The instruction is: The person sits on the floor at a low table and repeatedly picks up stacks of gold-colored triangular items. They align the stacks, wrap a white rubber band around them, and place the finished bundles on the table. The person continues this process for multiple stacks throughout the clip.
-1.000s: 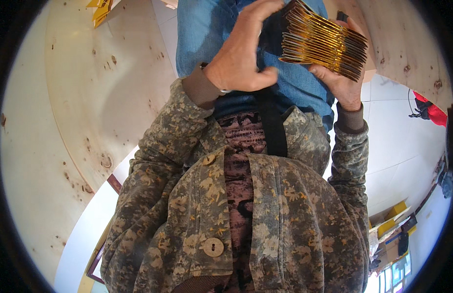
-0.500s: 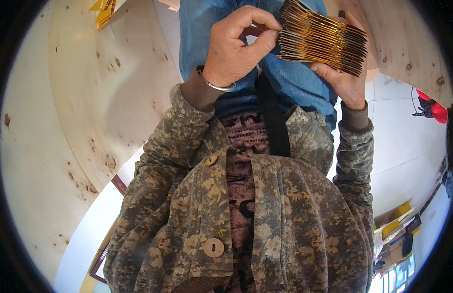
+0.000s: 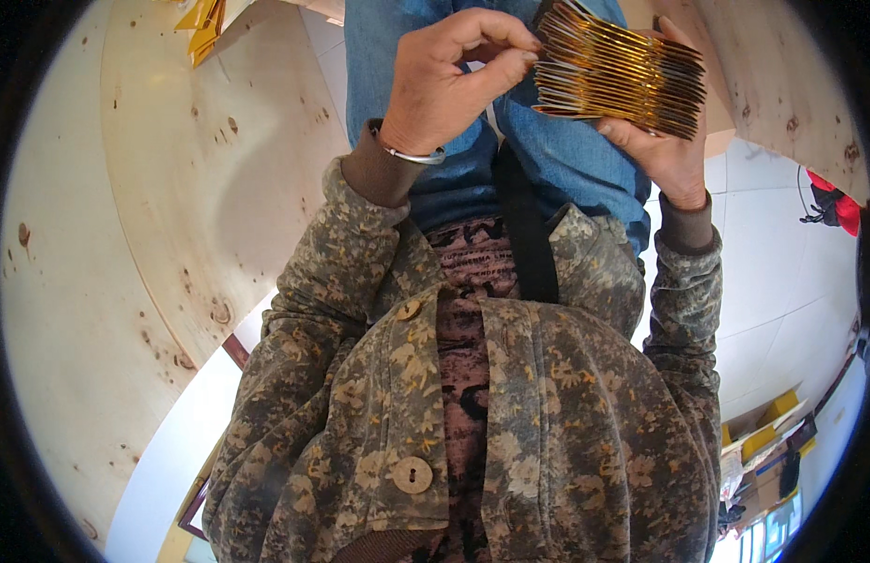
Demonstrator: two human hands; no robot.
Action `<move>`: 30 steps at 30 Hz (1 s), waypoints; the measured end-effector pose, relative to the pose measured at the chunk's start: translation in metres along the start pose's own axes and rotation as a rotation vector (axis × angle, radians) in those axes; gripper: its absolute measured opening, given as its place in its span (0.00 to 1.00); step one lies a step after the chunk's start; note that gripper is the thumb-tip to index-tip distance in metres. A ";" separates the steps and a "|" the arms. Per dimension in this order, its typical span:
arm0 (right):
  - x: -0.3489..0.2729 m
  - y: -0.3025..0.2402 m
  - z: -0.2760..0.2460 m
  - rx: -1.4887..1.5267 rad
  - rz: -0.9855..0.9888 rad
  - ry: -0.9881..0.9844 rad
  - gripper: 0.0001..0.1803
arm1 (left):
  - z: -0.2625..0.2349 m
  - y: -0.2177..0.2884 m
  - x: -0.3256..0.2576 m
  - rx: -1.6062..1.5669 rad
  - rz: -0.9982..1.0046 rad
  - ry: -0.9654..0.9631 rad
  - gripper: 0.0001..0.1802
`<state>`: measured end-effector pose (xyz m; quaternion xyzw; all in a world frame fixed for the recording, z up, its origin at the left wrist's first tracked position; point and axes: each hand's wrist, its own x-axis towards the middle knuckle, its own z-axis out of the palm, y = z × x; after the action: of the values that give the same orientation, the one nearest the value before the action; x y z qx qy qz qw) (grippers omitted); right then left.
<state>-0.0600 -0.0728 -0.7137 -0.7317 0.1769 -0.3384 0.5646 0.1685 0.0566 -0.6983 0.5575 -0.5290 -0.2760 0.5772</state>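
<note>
A thick stack of shiny gold, thin folded pieces is held above my lap, its many layered edges fanned toward me. My right hand is closed round its right side, with the thumb along the lower edge. At the stack's left edge, my left hand has thumb and forefinger pinched together. What lies between those fingertips, if anything, is too small to tell. A silver bangle circles my left wrist.
A pale wooden board with knots spreads along my left, with gold folded paper at its far end. Another wooden surface stands at the far right. A red and black item and a shelf with boxes are off to the right.
My left wrist has shifted slightly to the left, while its fingertips stay by the stack's edge. The right hand keeps its hold on the stack.
</note>
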 end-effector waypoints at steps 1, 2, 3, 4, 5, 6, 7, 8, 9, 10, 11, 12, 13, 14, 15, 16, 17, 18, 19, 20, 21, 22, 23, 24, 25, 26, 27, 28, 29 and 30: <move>0.000 0.001 -0.002 0.021 0.039 -0.001 0.55 | 0.001 0.001 0.002 0.036 -0.011 -0.016 0.08; 0.001 0.001 -0.003 0.041 0.078 -0.002 0.55 | 0.002 0.003 0.003 0.072 -0.023 -0.031 0.08; 0.001 0.001 -0.005 0.046 0.085 -0.004 0.55 | 0.003 0.005 0.006 0.108 -0.035 -0.046 0.07; 0.001 0.002 -0.006 0.051 0.091 -0.008 0.55 | 0.006 0.007 0.008 0.126 -0.010 -0.028 0.07; 0.002 0.003 -0.007 0.057 0.097 -0.012 0.55 | 0.008 0.009 0.012 0.144 0.014 -0.009 0.07; 0.002 0.003 -0.008 0.063 0.110 -0.010 0.54 | 0.010 0.013 0.016 0.163 0.038 0.008 0.07; 0.002 0.003 -0.008 0.069 0.123 -0.008 0.54 | 0.011 0.017 0.020 0.112 0.045 0.017 0.07; 0.002 0.004 -0.009 0.053 0.120 -0.013 0.53 | 0.010 0.022 0.025 0.060 0.054 0.025 0.07; 0.003 0.004 -0.009 0.047 0.116 -0.014 0.53 | 0.011 0.028 0.030 0.007 0.062 0.032 0.06; 0.003 0.004 -0.009 0.042 0.112 -0.016 0.53 | -0.001 0.035 0.035 0.017 0.017 -0.185 0.16; 0.004 0.004 -0.009 0.048 0.105 -0.015 0.53 | -0.018 0.042 0.041 0.027 -0.028 -0.400 0.28; 0.004 0.004 -0.010 0.046 0.117 -0.020 0.54 | -0.019 0.046 0.043 0.041 -0.037 -0.485 0.30; 0.005 0.004 -0.010 0.044 0.128 -0.026 0.54 | -0.023 0.048 0.044 0.055 -0.046 -0.569 0.33; 0.005 0.002 -0.011 0.034 0.159 -0.037 0.54 | -0.020 0.047 0.042 0.072 -0.020 -0.523 0.28; 0.006 0.002 -0.011 0.033 0.169 -0.038 0.55 | -0.018 0.044 0.040 0.072 -0.012 -0.425 0.22; 0.006 0.000 -0.011 0.032 0.179 -0.039 0.55 | -0.011 0.040 0.037 0.072 -0.003 -0.327 0.16; 0.006 0.000 -0.010 0.042 0.168 -0.029 0.55 | 0.002 0.033 0.032 0.055 -0.011 -0.178 0.11; 0.007 -0.001 -0.009 0.052 0.155 -0.019 0.55 | 0.005 0.028 0.029 0.038 -0.019 -0.029 0.06; 0.007 -0.002 -0.008 0.073 0.127 -0.022 0.54 | 0.008 0.022 0.026 0.048 0.004 -0.034 0.05; 0.008 -0.002 -0.007 0.092 0.099 -0.024 0.53 | 0.009 0.018 0.024 0.057 0.027 -0.039 0.05; 0.008 -0.003 -0.006 0.102 0.097 -0.028 0.53 | 0.009 0.015 0.023 0.065 0.050 -0.045 0.05; 0.008 -0.003 -0.006 0.101 0.085 -0.034 0.53 | 0.009 0.013 0.022 0.070 0.046 -0.044 0.05; 0.009 -0.004 -0.005 0.123 0.093 -0.034 0.53 | 0.007 0.013 0.022 0.075 0.041 -0.043 0.05; 0.008 -0.003 -0.005 0.153 0.099 -0.020 0.53 | 0.006 0.014 0.022 0.081 0.034 -0.043 0.05; 0.008 -0.004 -0.004 0.184 0.106 -0.006 0.54 | 0.006 0.015 0.022 0.066 0.040 -0.032 0.05; 0.007 -0.004 -0.005 0.131 0.127 -0.010 0.54 | 0.006 0.016 0.023 0.051 0.047 -0.021 0.05; 0.006 -0.004 -0.005 0.077 0.147 -0.014 0.54 | 0.006 0.018 0.023 0.036 0.053 -0.010 0.05; 0.005 -0.004 -0.006 0.024 0.168 -0.019 0.54 | 0.006 0.019 0.023 0.049 0.030 -0.020 0.05; 0.005 -0.004 -0.006 0.030 0.159 -0.018 0.54 | 0.007 0.019 0.023 0.062 0.007 -0.031 0.05; 0.005 -0.003 -0.006 0.036 0.149 -0.017 0.54 | 0.007 0.019 0.023 0.076 -0.015 -0.042 0.05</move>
<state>-0.0616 -0.0793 -0.7083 -0.7091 0.2201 -0.2925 0.6026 0.1634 0.0375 -0.6751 0.5769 -0.5471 -0.2716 0.5423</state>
